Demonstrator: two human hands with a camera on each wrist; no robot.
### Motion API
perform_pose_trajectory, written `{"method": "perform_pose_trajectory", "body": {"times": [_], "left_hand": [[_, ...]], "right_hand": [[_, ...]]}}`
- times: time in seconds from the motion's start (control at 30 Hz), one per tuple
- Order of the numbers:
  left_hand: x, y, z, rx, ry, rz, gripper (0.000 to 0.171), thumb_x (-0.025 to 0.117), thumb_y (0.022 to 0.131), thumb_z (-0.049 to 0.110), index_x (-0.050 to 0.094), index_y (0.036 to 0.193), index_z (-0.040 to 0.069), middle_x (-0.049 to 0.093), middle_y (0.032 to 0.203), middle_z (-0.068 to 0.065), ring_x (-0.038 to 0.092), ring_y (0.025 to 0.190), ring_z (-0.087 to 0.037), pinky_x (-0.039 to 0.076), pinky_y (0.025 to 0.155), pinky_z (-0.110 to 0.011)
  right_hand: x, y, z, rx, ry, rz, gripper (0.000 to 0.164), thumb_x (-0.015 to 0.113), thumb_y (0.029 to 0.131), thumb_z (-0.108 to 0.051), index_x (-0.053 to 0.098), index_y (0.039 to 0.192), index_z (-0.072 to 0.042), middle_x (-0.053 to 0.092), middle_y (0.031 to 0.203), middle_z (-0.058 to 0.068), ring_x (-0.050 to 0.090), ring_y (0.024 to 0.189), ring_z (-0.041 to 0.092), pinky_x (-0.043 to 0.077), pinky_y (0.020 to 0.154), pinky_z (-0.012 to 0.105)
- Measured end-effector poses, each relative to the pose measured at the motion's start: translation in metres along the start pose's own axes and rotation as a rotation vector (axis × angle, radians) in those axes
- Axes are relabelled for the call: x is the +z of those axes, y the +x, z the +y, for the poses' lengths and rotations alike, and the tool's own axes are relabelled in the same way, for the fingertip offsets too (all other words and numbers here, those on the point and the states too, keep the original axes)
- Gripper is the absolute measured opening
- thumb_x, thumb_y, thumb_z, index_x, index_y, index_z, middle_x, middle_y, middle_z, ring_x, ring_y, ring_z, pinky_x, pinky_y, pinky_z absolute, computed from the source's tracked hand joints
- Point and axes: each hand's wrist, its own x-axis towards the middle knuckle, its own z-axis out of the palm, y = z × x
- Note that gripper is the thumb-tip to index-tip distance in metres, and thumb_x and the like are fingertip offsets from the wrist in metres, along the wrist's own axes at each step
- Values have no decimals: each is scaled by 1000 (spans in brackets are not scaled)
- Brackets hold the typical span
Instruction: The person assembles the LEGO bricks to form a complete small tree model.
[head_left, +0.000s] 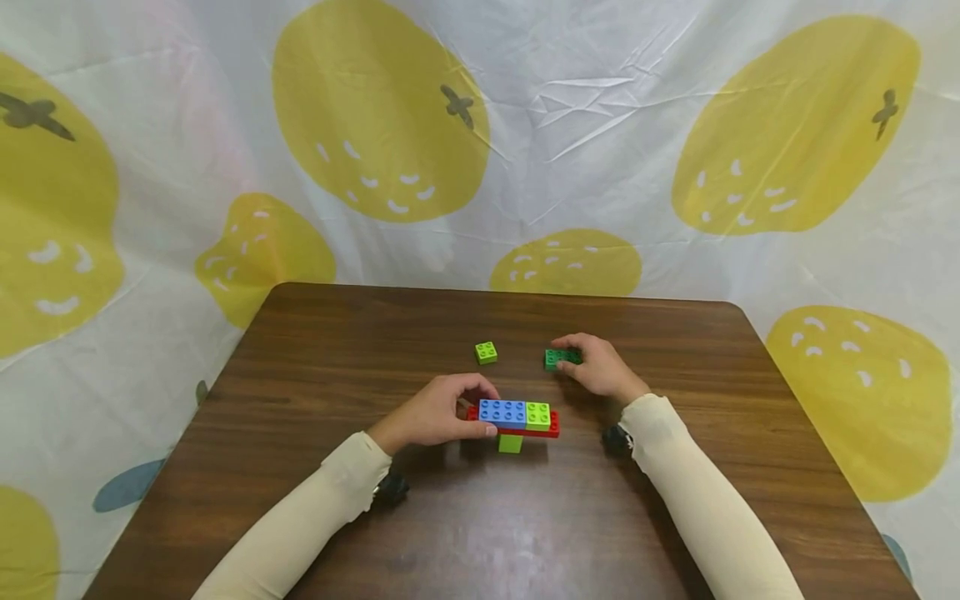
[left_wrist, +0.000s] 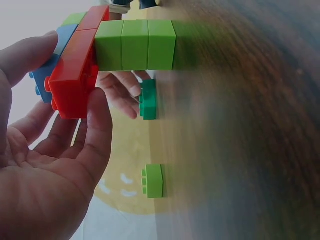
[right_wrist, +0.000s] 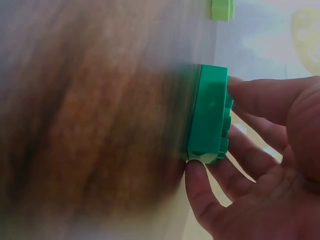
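My left hand point(head_left: 438, 408) grips the left end of a toy brick structure, with thumb and fingers about its top layers. A blue brick point(head_left: 502, 412) and a lime brick point(head_left: 538, 414) lie side by side on a red layer point(left_wrist: 75, 70). Beneath the red layer, a column of lime bricks point(left_wrist: 135, 45) reaches down to the tabletop. Farther back and to the right, my right hand point(head_left: 600, 367) holds a dark green brick point(right_wrist: 209, 112) that lies studs up on the table. Its thumb is at the studs, and a finger touches one end.
A small lime brick point(head_left: 486, 353) sits on the brown wooden table point(head_left: 360, 333), left of the dark green one. Behind the table hangs a white cloth point(head_left: 570, 167) with a yellow fruit print.
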Motion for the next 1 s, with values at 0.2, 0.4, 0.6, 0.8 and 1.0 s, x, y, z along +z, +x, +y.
{"method": "perform_pose_trajectory", "body": {"times": [0.2,0.4,0.6,0.8,1.0], "left_hand": [[1,0,0,-2,0,2,40,87,89,31,68,121,19,70,115,3,67,105,-20,60,89,-28],[1,0,0,-3,0,4,39,87,89,32,68,121,20,70,116,4,66,103,-17,60,89,-28],[0,-1,1,2,11,8,39,87,89,33,68,122,20,70,117,4,66,103,-15,60,89,-28],[1,-1,0,6,15,9,40,86,89,32,68,122,19,70,116,4,66,102,-14,60,89,-27],[1,-2,1,15,9,28,39,87,89,31,70,121,16,71,115,3,66,101,-14,61,88,-27]], "right_hand": [[-1,0,2,-12,-32,-43,43,71,99,-10,67,141,-10,68,137,19,64,121,37,50,106,58],[-3,-3,-2,2,-20,-43,40,69,101,-12,67,141,-9,68,138,19,63,123,37,49,108,58],[-7,-10,-12,-3,17,-28,41,69,102,-14,65,142,-7,65,143,19,60,131,39,47,111,59],[-9,-21,-26,-30,63,13,41,72,100,-15,67,141,-9,67,139,16,64,121,34,52,105,54],[-12,-35,-45,-118,83,50,39,77,97,-15,70,136,-10,72,128,11,66,106,25,57,92,45]]}}
